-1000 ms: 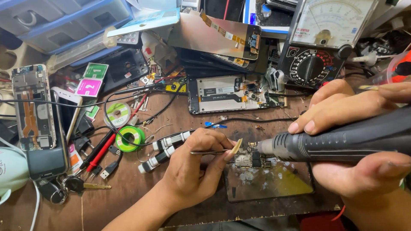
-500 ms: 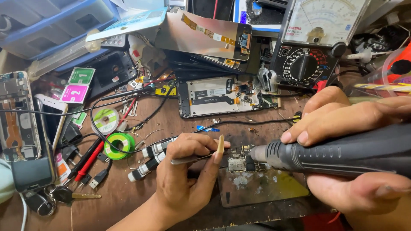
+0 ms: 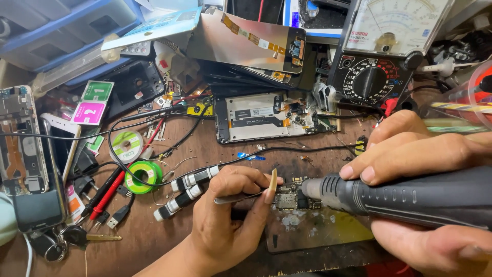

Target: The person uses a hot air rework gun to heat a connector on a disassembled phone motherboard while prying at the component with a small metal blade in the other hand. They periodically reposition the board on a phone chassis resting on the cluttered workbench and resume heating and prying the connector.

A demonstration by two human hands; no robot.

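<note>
I saw my left hand (image 3: 225, 220) closed around thin metal tweezers (image 3: 241, 196), whose tips pressed on a small phone circuit board (image 3: 289, 197). The board lay on a dark mat (image 3: 318, 233) on the counter (image 3: 154, 241), between my two hands. My right hand (image 3: 430, 169) was wrapped fully around a grey rotary tool (image 3: 410, 197), its nose touching the board's right edge. I judged the board light, thin, stiff and quite fragile, so it was safer to hold it only at the bare edges, not on the tiny parts. A green solder spool (image 3: 143, 177) sat well apart on the left
</note>
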